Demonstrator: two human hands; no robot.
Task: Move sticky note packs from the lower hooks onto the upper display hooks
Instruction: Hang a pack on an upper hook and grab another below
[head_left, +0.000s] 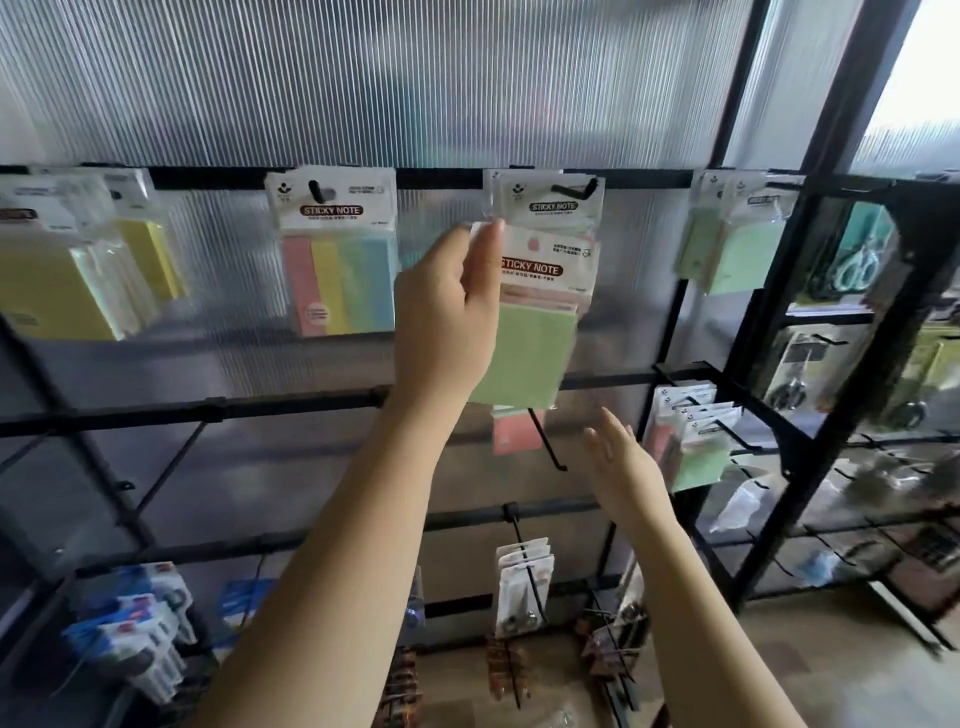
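Note:
My left hand (448, 306) is raised and pinches the top left corner of a green sticky note pack (530, 332), holding it just below the upper hook (576, 189). A pack (553, 207) hangs on that hook behind it. My right hand (621, 457) hovers lower, fingers straight, holding nothing, next to a bare lower hook (545, 439) with a pink pack (511, 431) behind it. More green packs (693, 441) hang on a lower hook to the right.
A striped multicolour pack (337, 270) and yellow packs (67, 280) hang on the top rail to the left, green packs (737, 244) to the right. Scissors (857, 265) hang on the black rack at right. Other goods fill the bottom hooks.

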